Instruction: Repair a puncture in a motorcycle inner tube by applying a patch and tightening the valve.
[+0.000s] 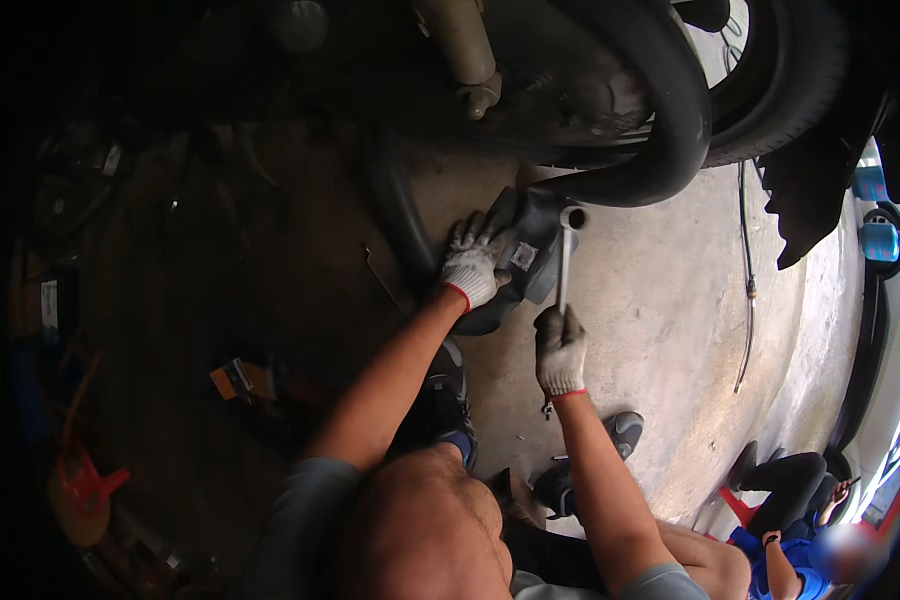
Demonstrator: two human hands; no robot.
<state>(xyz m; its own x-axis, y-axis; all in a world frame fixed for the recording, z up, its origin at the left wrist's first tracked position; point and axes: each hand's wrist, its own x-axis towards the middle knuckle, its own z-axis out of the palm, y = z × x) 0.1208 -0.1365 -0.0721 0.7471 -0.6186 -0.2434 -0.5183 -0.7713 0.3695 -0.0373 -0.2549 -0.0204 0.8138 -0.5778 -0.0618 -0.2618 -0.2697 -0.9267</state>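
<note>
Centre of frame: left hand [475, 262], in a white knit glove w/ red cuff, is pressed flat over the top of a dark plastic part [530, 255], fingers spread on it, gripping its upper left edge. Right hand [560, 350], same kind of glove, is wrapped tight round the lower end of a silver wrench [566, 255]. Wrench stands nearly upright, its ring end up top, right at the part's upper right edge, just under the black tyre [670, 110] that curves across the upper centre. Part sits on the concrete floor [660, 320], touching the tyre's underside as far as I can tell. Upper centre, a tan metal rod [465, 45] pokes down. Thin cable [745, 290] hangs right of centre. Lower right, another person in a blue top [790, 560] squats. Lower left, a red stool [90, 485] in the dark.
</note>
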